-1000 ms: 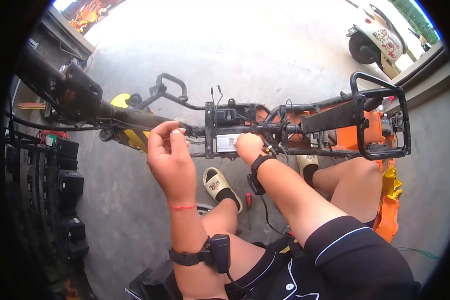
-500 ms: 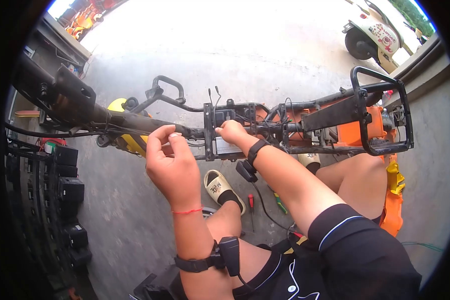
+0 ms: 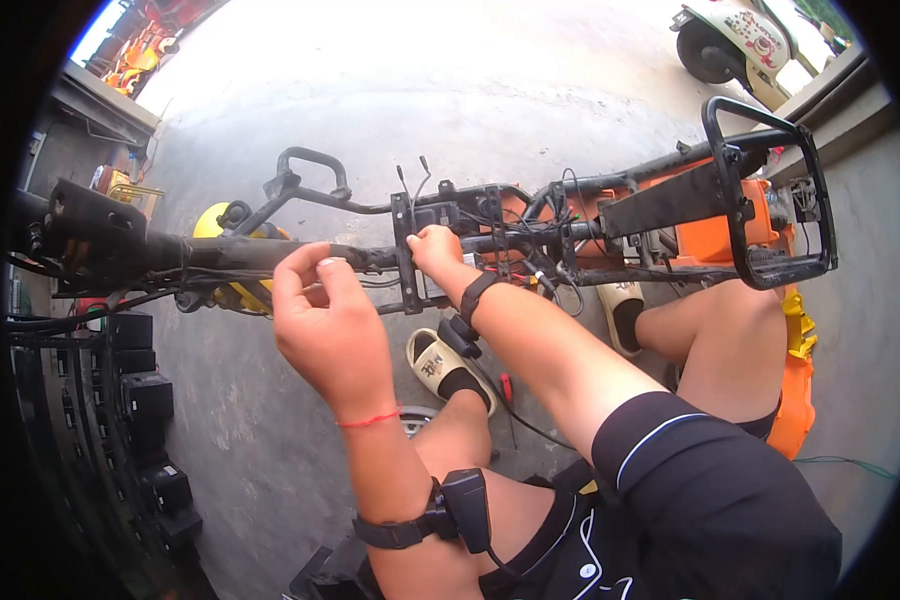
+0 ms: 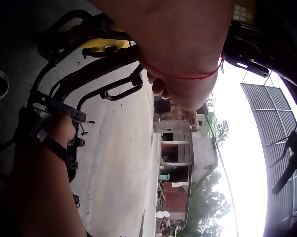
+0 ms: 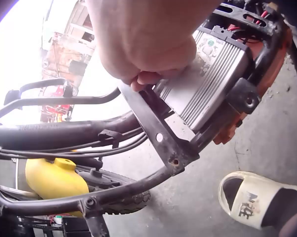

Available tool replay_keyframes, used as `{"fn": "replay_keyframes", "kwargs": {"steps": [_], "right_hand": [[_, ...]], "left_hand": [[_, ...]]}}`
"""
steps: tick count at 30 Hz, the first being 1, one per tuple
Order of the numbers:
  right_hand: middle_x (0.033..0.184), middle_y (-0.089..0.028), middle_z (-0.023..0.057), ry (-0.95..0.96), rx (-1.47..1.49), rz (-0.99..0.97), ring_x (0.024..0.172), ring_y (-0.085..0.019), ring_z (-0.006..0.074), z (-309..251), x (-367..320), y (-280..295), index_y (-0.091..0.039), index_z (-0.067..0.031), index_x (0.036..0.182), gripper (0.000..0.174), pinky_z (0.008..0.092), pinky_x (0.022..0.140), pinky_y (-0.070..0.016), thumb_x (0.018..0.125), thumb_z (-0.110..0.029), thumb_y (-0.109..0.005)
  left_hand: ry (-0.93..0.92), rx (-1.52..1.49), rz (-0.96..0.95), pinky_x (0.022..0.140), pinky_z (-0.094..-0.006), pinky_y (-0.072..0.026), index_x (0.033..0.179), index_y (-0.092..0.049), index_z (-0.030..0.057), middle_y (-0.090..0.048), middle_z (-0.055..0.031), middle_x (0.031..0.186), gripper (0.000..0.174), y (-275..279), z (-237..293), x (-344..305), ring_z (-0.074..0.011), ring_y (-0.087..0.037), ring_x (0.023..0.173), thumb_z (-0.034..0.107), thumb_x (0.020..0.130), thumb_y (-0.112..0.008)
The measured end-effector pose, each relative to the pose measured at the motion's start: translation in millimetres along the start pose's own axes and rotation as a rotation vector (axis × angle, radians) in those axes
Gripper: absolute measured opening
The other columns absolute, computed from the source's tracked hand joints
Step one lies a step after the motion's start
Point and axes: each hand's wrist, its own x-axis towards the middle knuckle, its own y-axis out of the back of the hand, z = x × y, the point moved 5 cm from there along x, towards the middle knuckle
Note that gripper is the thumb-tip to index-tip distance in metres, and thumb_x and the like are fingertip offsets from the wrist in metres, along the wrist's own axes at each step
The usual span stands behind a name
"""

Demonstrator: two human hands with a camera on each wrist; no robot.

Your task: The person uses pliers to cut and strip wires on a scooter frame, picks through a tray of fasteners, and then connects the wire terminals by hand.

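Head view first: we see the stripped scooter frame (image 3: pixel 270 252) lying across the middle of the picture, with our right hand (image 3: pixel 435 250) curled at its centre, on the upright black bracket (image 3: pixel 404 250). Our left hand (image 3: pixel 325 320) hangs just left of centre, in front of the frame, with fingers bent and thumb close to the forefinger; we cannot tell whether it pinches anything. From the left wrist, that left hand (image 4: pixel 183 54) fills the top of the picture, its fingertips hidden, and the right hand (image 4: pixel 59 128) sits at the frame, lower left. From the right wrist, the right hand (image 5: pixel 143 39) curls its fingers round the top of the bracket (image 5: pixel 156 131), touching the silver controller (image 5: pixel 207 84) at upper right; a yellow fender (image 5: pixel 54 180) sits lower left and a sandal (image 5: pixel 247 200) lower right.
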Motion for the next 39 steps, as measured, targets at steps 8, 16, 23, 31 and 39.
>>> {"fn": "replay_keyframes", "kwargs": {"steps": [8, 16, 23, 31, 39], "right_hand": [[0.082, -0.071, 0.0165, 0.062, 0.159, -0.349, 0.066, -0.069, 0.0247, 15, -1, 31, -0.072, -0.0012, 0.094, 0.036, 0.0390, 0.060, -0.0534, 0.089, -0.033, -0.057], [0.080, -0.062, 0.0016, -0.214, 0.728, -0.238, 0.063, -0.053, 0.0099, 57, -45, 79, -0.070, -0.0073, 0.103, 0.028, 0.0246, 0.047, -0.0420, 0.092, -0.031, -0.061], [0.080, -0.063, 0.0028, -0.232, 0.910, -0.119, 0.059, -0.056, 0.0101, 95, -50, 105, -0.067, -0.0080, 0.107, 0.026, 0.0246, 0.048, -0.0450, 0.100, -0.031, -0.055], [0.087, -0.066, 0.0097, -0.136, 0.774, -0.114, 0.068, -0.064, 0.0164, 64, -24, 115, -0.059, -0.0011, 0.104, 0.023, 0.0276, 0.055, -0.0540, 0.100, -0.023, -0.058], [0.110, -0.065, 0.0170, -0.223, 1.079, -0.244, 0.097, -0.069, 0.0271, 35, 5, 97, -0.054, -0.0030, 0.113, 0.016, 0.0376, 0.080, -0.0612, 0.102, -0.014, -0.053]], "left_hand": [[0.002, -0.031, -0.010, 0.067, -0.0281, -0.0494, 0.103, -0.067, -0.0010, -0.067, -0.0055, 0.091, 0.018, 0, -7, 4, -0.0124, -0.060, 0.075, 0.009, 0.090, -0.059], [0.012, -0.061, -0.037, 0.071, -0.0314, -0.0502, 0.103, -0.068, -0.0012, -0.068, -0.0085, 0.088, 0.021, -11, 4, 5, -0.0164, -0.062, 0.077, 0.011, 0.089, -0.057], [0.042, -0.110, -0.065, 0.074, -0.0325, -0.0505, 0.103, -0.068, -0.0013, -0.069, -0.0104, 0.095, 0.022, -15, 1, 16, -0.0182, -0.063, 0.081, 0.013, 0.089, -0.058], [0.073, -0.078, -0.114, 0.078, -0.0351, -0.0517, 0.103, -0.068, -0.0014, -0.071, -0.0122, 0.096, 0.024, -23, 10, 6, -0.0230, -0.066, 0.085, 0.015, 0.088, -0.058], [0.060, -0.109, -0.157, 0.076, -0.0348, -0.0523, 0.103, -0.068, -0.0024, -0.072, -0.0136, 0.095, 0.024, -38, 12, 5, -0.0226, -0.067, 0.082, 0.015, 0.089, -0.058]]}}
